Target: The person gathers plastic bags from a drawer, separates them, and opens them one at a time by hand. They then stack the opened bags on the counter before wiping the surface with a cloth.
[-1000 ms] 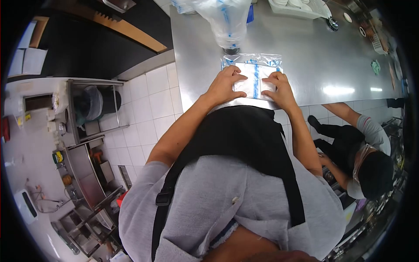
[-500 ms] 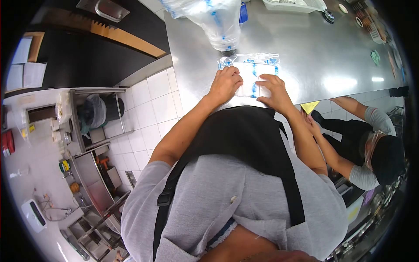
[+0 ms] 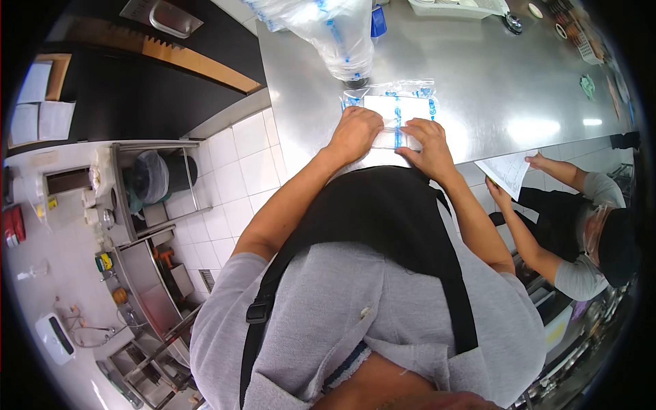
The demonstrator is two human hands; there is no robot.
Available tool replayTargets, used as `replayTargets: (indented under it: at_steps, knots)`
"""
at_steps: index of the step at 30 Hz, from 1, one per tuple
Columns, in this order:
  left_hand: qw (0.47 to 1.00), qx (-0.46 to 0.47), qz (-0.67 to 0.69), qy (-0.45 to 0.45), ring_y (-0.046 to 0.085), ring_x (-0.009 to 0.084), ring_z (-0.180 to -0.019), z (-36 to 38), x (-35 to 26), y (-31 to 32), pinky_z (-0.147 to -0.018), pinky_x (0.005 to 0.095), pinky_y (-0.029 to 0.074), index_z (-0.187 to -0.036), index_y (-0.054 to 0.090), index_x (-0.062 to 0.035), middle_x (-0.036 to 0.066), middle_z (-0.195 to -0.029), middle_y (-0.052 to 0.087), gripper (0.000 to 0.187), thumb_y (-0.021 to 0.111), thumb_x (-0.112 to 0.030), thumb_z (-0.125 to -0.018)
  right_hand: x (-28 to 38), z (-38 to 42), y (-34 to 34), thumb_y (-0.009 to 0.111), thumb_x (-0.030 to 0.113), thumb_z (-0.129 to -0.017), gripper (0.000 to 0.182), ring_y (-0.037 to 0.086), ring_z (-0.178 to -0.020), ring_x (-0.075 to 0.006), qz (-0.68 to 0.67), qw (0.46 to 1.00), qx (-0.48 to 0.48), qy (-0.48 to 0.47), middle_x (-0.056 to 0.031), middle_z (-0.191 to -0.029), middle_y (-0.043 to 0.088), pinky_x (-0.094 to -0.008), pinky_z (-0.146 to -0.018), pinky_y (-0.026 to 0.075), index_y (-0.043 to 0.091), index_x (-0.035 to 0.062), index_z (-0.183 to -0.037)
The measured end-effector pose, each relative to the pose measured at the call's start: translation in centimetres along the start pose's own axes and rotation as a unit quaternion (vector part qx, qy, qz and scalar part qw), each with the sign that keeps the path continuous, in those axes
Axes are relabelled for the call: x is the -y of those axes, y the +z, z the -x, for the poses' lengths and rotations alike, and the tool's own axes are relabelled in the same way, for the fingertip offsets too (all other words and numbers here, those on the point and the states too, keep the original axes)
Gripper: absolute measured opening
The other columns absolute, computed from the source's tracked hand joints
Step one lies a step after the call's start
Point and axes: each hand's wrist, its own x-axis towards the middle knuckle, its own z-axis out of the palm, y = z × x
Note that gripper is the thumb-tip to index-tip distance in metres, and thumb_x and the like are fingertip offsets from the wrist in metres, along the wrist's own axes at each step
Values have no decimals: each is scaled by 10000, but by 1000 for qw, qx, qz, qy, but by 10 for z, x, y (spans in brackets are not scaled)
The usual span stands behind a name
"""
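Observation:
In front of me on the steel table lies a clear plastic bag with blue print [image 3: 398,113], holding a flat white sheet or pad [image 3: 380,104]. My left hand [image 3: 356,132] has its fingers curled over the bag's near left part. On the right side, my right hand [image 3: 428,145] grips the bag's near edge between thumb and bent fingers. Some plastic close to me looks folded over between the hands; the fingertips partly cover it.
A large bundle of clear plastic bags with blue print [image 3: 335,37] stands just beyond, beside a blue object [image 3: 378,22]. A white tray [image 3: 458,9] sits at the back of the steel table [image 3: 471,75]. At right, a co-worker [image 3: 581,225] holds a paper sheet [image 3: 507,171].
My hands have shifted slightly along the bag, and my left fingers lie closer to my right ones. The co-worker's paper has moved right and turned its white side up.

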Motion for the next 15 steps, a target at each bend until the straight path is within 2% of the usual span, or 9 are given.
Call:
replayTargets:
  at_steps: [2,5,8,9,11,12,15]
  knots:
    - [1000,7,8,-18,663,280,-1090,-2,0,-4,-1074,454,399,-1050,744,-59,102,-1078,747,153,684,-151,-943,1,-4,-1,781,241,-876,286,606,-1207,-295,-12,1000,-11,0,-104,-1209,692,-504,-1160,340,755,84,-1113]
    - [999,-1,50,-22,678,299,-1052,-5,-4,-11,-1054,460,418,-1069,739,-51,107,-1054,753,176,706,-157,-932,-8,-12,4,752,237,-905,232,652,-1083,-312,-14,999,-17,26,-124,-1069,724,-504,-1135,362,759,60,-1055]
    - [994,-67,86,3,686,314,-1013,-9,-7,-11,-1003,454,451,-1029,753,-50,119,-1021,754,164,731,-155,-905,-16,-22,1,764,193,-899,190,679,-887,-327,0,999,-43,8,-128,-917,734,-452,-989,466,744,10,-943]
    - [991,-97,95,15,687,316,-998,-11,-8,-11,-983,449,463,-1004,761,-50,124,-1004,753,152,739,-153,-895,-15,-26,-1,767,189,-897,188,673,-859,-321,-21,999,-45,16,-134,-898,727,-440,-936,480,737,5,-919]
    - [992,-59,113,11,705,338,-915,-19,-2,-18,-869,441,522,-970,764,-27,144,-977,755,129,759,-115,-875,-13,-33,-8,774,181,-892,194,661,-803,-310,-63,996,-46,29,-144,-858,714,-415,-828,508,724,-6,-871]
    - [992,-39,123,10,714,349,-873,-23,0,-20,-812,437,551,-953,766,-16,153,-963,756,119,769,-96,-865,-11,-37,-12,768,189,-897,197,665,-810,-314,-68,996,-34,52,-147,-869,716,-407,-819,507,732,-2,-865]
    - [987,-59,149,-6,710,353,-825,-30,-1,-17,-759,419,552,-889,762,-1,160,-886,745,91,781,-80,-847,-9,-47,-20,762,201,-901,203,672,-820,-324,-69,993,12,94,-157,-890,721,-389,-779,505,748,2,-858]
